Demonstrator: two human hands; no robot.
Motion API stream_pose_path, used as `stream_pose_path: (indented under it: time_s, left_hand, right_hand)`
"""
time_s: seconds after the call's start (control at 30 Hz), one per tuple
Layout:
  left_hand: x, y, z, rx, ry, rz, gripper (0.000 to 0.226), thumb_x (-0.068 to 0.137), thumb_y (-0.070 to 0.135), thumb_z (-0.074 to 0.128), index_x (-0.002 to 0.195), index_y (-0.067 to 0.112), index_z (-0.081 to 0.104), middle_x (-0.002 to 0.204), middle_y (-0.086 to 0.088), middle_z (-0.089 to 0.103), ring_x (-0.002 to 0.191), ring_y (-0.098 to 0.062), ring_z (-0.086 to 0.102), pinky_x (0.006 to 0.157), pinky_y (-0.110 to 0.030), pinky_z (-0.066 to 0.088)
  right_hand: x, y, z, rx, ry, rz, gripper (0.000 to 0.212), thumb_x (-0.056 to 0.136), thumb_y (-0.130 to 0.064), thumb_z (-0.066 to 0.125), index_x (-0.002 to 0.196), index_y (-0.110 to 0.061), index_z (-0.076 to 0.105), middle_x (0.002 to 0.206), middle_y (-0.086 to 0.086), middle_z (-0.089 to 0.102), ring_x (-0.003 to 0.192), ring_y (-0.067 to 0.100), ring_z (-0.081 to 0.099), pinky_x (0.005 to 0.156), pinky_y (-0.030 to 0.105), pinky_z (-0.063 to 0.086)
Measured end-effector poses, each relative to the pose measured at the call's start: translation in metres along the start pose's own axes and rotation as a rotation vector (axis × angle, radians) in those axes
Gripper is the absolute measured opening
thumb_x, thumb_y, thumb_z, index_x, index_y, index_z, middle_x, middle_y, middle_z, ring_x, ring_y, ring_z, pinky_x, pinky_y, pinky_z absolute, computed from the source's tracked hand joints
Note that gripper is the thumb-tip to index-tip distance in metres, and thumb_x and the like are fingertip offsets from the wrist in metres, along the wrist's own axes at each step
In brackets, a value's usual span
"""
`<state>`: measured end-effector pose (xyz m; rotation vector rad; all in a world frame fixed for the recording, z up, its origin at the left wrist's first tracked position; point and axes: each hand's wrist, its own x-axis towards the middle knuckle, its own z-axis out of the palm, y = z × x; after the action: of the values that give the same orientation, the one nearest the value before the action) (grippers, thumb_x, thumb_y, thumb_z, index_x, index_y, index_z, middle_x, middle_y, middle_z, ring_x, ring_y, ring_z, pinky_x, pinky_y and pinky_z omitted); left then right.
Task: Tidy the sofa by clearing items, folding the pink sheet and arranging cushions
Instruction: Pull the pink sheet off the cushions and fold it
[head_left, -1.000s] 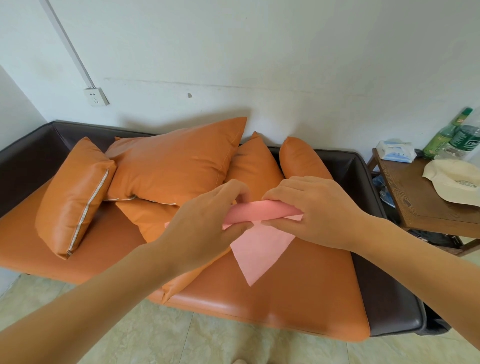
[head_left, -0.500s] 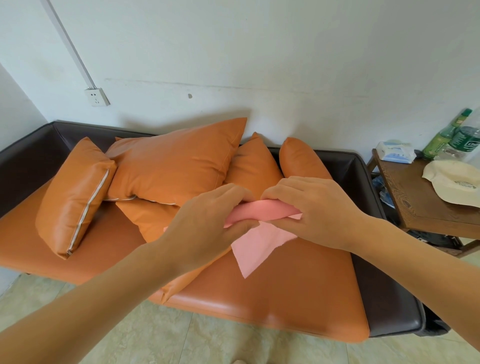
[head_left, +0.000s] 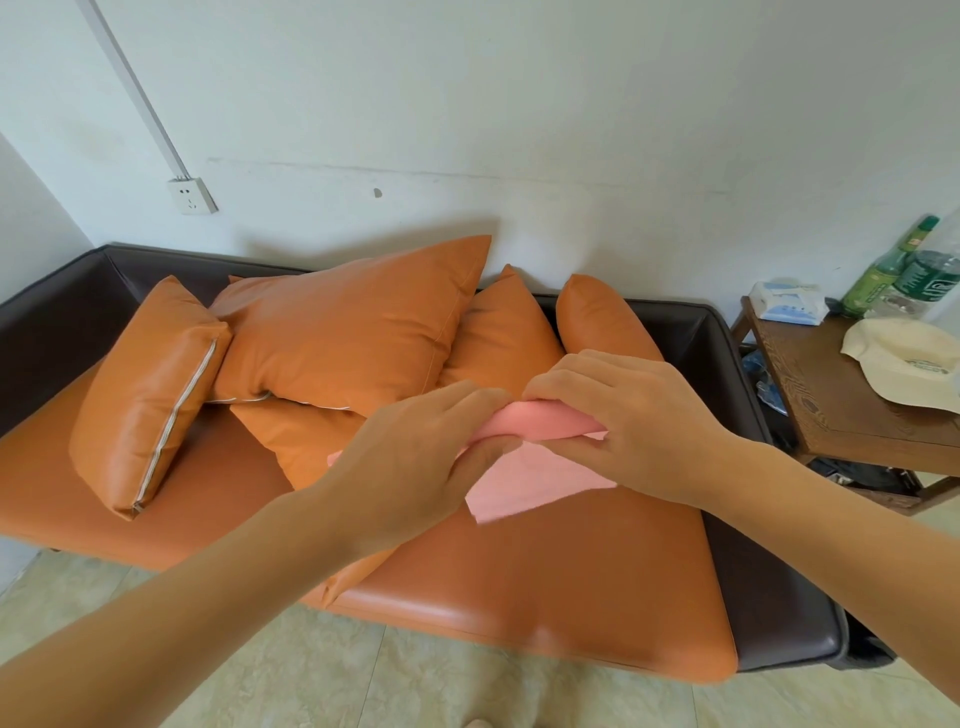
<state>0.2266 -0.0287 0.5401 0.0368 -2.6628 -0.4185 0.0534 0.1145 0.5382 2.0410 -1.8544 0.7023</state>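
The pink sheet (head_left: 530, 475) is bunched into a roll held above the sofa seat (head_left: 545, 587), with a short flap hanging below. My left hand (head_left: 415, 467) grips the roll's left end and my right hand (head_left: 634, 415) grips its right end. Several orange cushions lie on the sofa: a large one (head_left: 353, 332) leans on the back, a boxy one (head_left: 150, 395) sits at the left, two smaller ones (head_left: 498, 338) (head_left: 597, 317) stand behind my hands, and another (head_left: 306, 441) lies flat partly under my left arm.
The sofa has a dark brown frame (head_left: 737, 395) against a white wall. A wooden side table (head_left: 841, 405) at the right carries a cream cap (head_left: 909, 364), a tissue pack (head_left: 789, 304) and green bottles (head_left: 893, 270). Tiled floor (head_left: 467, 686) lies in front.
The hanging flap of the pink sheet has grown shorter as both hands gathered more of it into the roll. Hands stay almost in the same place.
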Motion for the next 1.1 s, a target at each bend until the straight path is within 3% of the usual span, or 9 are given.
stream_pose_path:
  time_s: [0.13, 0.23, 0.37, 0.43, 0.53, 0.67, 0.83, 1.0, 1.1]
  left_hand:
    - [-0.0005, 0.0016, 0.0014, 0.045, 0.100, -0.025, 0.028, 0.088, 0.031, 0.052, 0.108, 0.017, 0.065, 0.096, 0.009, 0.064, 0.076, -0.011, 0.058, 0.053, -0.028, 0.043]
    - [-0.0001, 0.0021, 0.0012, 0.038, 0.119, -0.034, 0.023, 0.085, 0.027, 0.058, 0.105, 0.017, 0.063, 0.099, 0.011, 0.062, 0.078, -0.008, 0.055, 0.056, -0.020, 0.037]
    - [0.0005, 0.0043, -0.0023, 0.027, 0.078, -0.044, 0.039, 0.085, 0.043, 0.057, 0.115, 0.019, 0.059, 0.107, 0.014, 0.059, 0.084, -0.006, 0.057, 0.060, -0.020, 0.043]
    - [0.0009, 0.0033, -0.0054, -0.008, 0.051, -0.036, 0.047, 0.088, 0.048, 0.053, 0.124, 0.018, 0.057, 0.114, 0.013, 0.061, 0.088, -0.009, 0.061, 0.064, -0.029, 0.050]
    - [0.0010, 0.0000, -0.0073, -0.046, 0.011, 0.033, 0.039, 0.094, 0.039, 0.049, 0.124, 0.017, 0.060, 0.108, 0.008, 0.066, 0.083, -0.016, 0.065, 0.061, -0.038, 0.051]
    - [0.0009, -0.0002, -0.0036, 0.025, 0.090, 0.083, 0.029, 0.091, 0.025, 0.053, 0.115, 0.013, 0.064, 0.105, 0.003, 0.067, 0.086, -0.017, 0.065, 0.055, -0.035, 0.052]
    - [0.0023, 0.0028, 0.0001, 0.129, 0.154, 0.084, 0.023, 0.081, 0.011, 0.065, 0.104, 0.011, 0.066, 0.106, 0.002, 0.064, 0.085, -0.019, 0.062, 0.066, -0.033, 0.047]
    - [0.0003, 0.0012, -0.0010, 0.201, 0.075, 0.114, 0.039, 0.086, 0.030, 0.063, 0.119, 0.011, 0.062, 0.120, 0.000, 0.062, 0.103, -0.021, 0.062, 0.076, -0.040, 0.051]
    - [-0.0021, -0.0001, -0.0005, 0.203, 0.063, 0.194, 0.034, 0.091, 0.024, 0.058, 0.121, 0.008, 0.059, 0.117, -0.004, 0.064, 0.098, -0.023, 0.064, 0.072, -0.041, 0.051]
  right_hand:
    - [-0.0001, -0.0023, -0.0030, 0.024, -0.034, 0.033, 0.039, 0.088, -0.050, 0.058, 0.109, -0.018, 0.068, 0.095, -0.008, 0.067, 0.083, 0.011, 0.062, 0.065, 0.030, 0.050]
    - [0.0004, -0.0029, -0.0018, 0.027, 0.007, 0.000, 0.037, 0.091, -0.045, 0.058, 0.108, -0.014, 0.069, 0.096, -0.005, 0.068, 0.084, 0.014, 0.064, 0.064, 0.031, 0.051]
    - [-0.0007, -0.0026, 0.0019, 0.011, 0.089, -0.043, 0.030, 0.092, -0.038, 0.060, 0.104, -0.013, 0.072, 0.095, -0.002, 0.069, 0.081, 0.017, 0.064, 0.059, 0.033, 0.050]
    - [-0.0014, -0.0030, 0.0018, -0.007, 0.142, -0.055, 0.026, 0.092, -0.034, 0.062, 0.102, -0.013, 0.073, 0.094, -0.001, 0.069, 0.080, 0.017, 0.064, 0.058, 0.033, 0.050]
    - [-0.0008, -0.0029, -0.0005, -0.032, 0.153, -0.051, 0.024, 0.090, -0.032, 0.065, 0.101, -0.013, 0.073, 0.096, -0.001, 0.069, 0.083, 0.016, 0.063, 0.062, 0.030, 0.050]
    - [0.0012, -0.0064, -0.0062, 0.049, 0.004, 0.053, 0.035, 0.086, -0.042, 0.065, 0.110, -0.017, 0.065, 0.105, -0.008, 0.065, 0.092, 0.010, 0.061, 0.066, 0.031, 0.051]
    - [-0.0020, -0.0066, -0.0012, 0.062, -0.039, 0.058, 0.034, 0.089, -0.039, 0.058, 0.112, -0.015, 0.065, 0.099, -0.007, 0.067, 0.085, 0.010, 0.062, 0.059, 0.033, 0.052]
    - [-0.0049, -0.0052, 0.0021, 0.031, 0.037, 0.022, 0.026, 0.088, -0.028, 0.061, 0.108, -0.013, 0.066, 0.103, -0.003, 0.066, 0.089, 0.013, 0.062, 0.063, 0.032, 0.051]
    - [-0.0070, -0.0061, 0.0023, 0.033, 0.067, 0.007, 0.025, 0.088, -0.025, 0.061, 0.111, -0.014, 0.063, 0.105, -0.002, 0.064, 0.092, 0.013, 0.060, 0.064, 0.031, 0.050]
